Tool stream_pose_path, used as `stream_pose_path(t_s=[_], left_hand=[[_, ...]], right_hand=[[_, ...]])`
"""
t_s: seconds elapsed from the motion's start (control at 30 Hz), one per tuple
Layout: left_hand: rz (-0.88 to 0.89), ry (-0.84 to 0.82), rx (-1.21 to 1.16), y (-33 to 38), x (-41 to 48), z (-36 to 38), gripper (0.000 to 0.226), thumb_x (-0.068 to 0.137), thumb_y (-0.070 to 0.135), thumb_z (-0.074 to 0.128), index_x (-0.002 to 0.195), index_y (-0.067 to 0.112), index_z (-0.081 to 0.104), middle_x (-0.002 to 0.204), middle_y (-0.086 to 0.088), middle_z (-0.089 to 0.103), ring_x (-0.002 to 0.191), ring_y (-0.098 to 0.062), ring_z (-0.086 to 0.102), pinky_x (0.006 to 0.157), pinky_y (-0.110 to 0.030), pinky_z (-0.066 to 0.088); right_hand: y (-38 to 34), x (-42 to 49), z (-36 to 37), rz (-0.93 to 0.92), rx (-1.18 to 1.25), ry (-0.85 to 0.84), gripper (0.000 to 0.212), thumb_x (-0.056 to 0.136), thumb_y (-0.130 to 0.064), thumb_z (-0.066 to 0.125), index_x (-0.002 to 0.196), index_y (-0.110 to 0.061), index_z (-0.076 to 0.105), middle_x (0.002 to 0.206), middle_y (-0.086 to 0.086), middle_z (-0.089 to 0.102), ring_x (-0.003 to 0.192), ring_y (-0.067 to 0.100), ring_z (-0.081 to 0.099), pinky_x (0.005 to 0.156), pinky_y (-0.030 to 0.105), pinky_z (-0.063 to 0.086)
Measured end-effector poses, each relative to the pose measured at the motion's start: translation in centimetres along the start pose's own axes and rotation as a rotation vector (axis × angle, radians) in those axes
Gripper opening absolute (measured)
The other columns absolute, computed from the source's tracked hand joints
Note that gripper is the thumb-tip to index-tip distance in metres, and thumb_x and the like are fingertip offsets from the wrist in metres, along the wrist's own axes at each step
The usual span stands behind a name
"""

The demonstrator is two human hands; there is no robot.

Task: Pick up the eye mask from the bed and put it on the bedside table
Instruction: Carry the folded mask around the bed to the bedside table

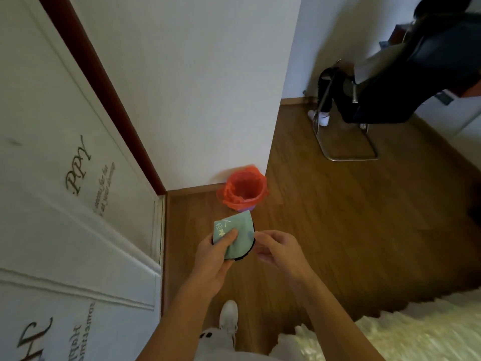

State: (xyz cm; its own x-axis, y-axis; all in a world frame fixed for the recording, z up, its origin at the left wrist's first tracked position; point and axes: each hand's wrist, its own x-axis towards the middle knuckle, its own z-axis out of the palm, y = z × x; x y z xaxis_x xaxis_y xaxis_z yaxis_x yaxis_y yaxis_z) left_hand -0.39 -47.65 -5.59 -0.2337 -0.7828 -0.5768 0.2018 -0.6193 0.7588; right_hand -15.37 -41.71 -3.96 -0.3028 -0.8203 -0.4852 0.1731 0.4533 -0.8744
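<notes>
A mint-green eye mask with a black rim and light printed characters is held folded in front of me, above the wooden floor. My left hand grips it from below, thumb pressed on its front. My right hand hovers at the mask's right edge, fingers curled and slightly blurred; whether they touch the mask I cannot tell. The bed's fluffy white cover lies at the lower right. No bedside table is in view.
A small bin lined with a red bag stands on the floor by the wall corner. A white cabinet with lettering fills the left. A person sits on a metal-framed chair at the upper right. My shoe is below.
</notes>
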Motion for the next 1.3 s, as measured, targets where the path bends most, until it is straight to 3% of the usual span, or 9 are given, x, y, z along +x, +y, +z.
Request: stream_pose_path(t_s=[0.13,0.23,0.33,0.5,0.7,0.87,1.13,1.3], left_hand=[[-0.022,-0.08,0.078,4.0,5.4,2.8,0.044,0.084,0.021,0.073,0.125,0.011,0.06,0.119,-0.014,0.069,0.11,-0.03,0.065,0.081,-0.038,0.058],[-0.078,-0.156,0.127,5.3,7.8,5.7,0.03,0.086,0.019,0.071,0.114,0.017,0.062,0.117,-0.013,0.068,0.109,-0.029,0.064,0.088,-0.041,0.057],[-0.146,-0.221,0.178,5.9,10.5,9.5,0.031,0.086,0.017,0.071,0.115,0.017,0.06,0.118,-0.013,0.067,0.11,-0.031,0.063,0.096,-0.047,0.054],[-0.229,-0.318,0.253,5.2,13.6,16.8,0.046,0.083,0.015,0.074,0.125,0.012,0.057,0.119,-0.013,0.066,0.111,-0.029,0.062,0.097,-0.047,0.052],[-0.309,-0.466,0.396,2.7,16.7,28.0,0.022,0.084,0.009,0.072,0.101,0.019,0.063,0.11,-0.012,0.069,0.106,-0.029,0.065,0.096,-0.047,0.053],[-0.33,-0.554,0.529,-0.8,18.7,39.3,0.035,0.084,0.014,0.074,0.117,0.012,0.062,0.115,-0.015,0.07,0.108,-0.03,0.065,0.097,-0.047,0.052],[-0.366,-0.698,0.652,-5.9,19.0,57.4,0.029,0.084,0.014,0.072,0.111,0.013,0.063,0.113,-0.016,0.07,0.107,-0.031,0.066,0.093,-0.046,0.054],[-0.401,-0.782,0.722,-8.7,18.5,64.9,0.035,0.084,0.015,0.073,0.117,0.011,0.062,0.114,-0.016,0.07,0.108,-0.032,0.066,0.096,-0.048,0.053]], right_hand=[[-3.0,4.2,-0.6,-0.014,0.027,0.101,0.026,0.089,-0.036,0.071,0.104,-0.016,0.076,0.099,0.008,0.078,0.089,0.016,0.073,0.076,0.026,0.062],[-3.9,6.0,-2.2,0.003,0.05,0.166,0.027,0.089,-0.041,0.07,0.103,-0.02,0.077,0.1,0.004,0.079,0.096,0.02,0.074,0.086,0.037,0.062],[-4.7,7.7,-5.1,0.016,0.081,0.256,0.029,0.088,-0.043,0.07,0.104,-0.02,0.076,0.101,0.004,0.079,0.097,0.023,0.074,0.09,0.045,0.062],[-5.3,9.4,-10.6,0.05,0.16,0.418,0.026,0.09,-0.042,0.069,0.104,-0.02,0.075,0.106,0.008,0.076,0.099,0.023,0.072,0.091,0.041,0.061],[-5.4,10.9,-19.1,0.054,0.274,0.586,0.014,0.092,-0.036,0.068,0.092,-0.023,0.074,0.103,0.009,0.077,0.1,0.026,0.072,0.091,0.042,0.061],[-5.7,12.3,-29.3,0.024,0.351,0.698,0.018,0.092,-0.037,0.067,0.099,-0.021,0.073,0.099,0.002,0.076,0.093,0.015,0.071,0.078,0.026,0.06],[-6.9,13.3,-45.4,0.0,0.459,0.852,0.029,0.09,-0.037,0.068,0.108,-0.014,0.073,0.101,0.007,0.079,0.095,0.02,0.075,0.087,0.038,0.063],[-6.7,13.2,-52.0,-0.011,0.566,0.917,0.03,0.092,-0.034,0.068,0.111,-0.011,0.072,0.099,0.003,0.08,0.089,0.012,0.077,0.076,0.025,0.062]])
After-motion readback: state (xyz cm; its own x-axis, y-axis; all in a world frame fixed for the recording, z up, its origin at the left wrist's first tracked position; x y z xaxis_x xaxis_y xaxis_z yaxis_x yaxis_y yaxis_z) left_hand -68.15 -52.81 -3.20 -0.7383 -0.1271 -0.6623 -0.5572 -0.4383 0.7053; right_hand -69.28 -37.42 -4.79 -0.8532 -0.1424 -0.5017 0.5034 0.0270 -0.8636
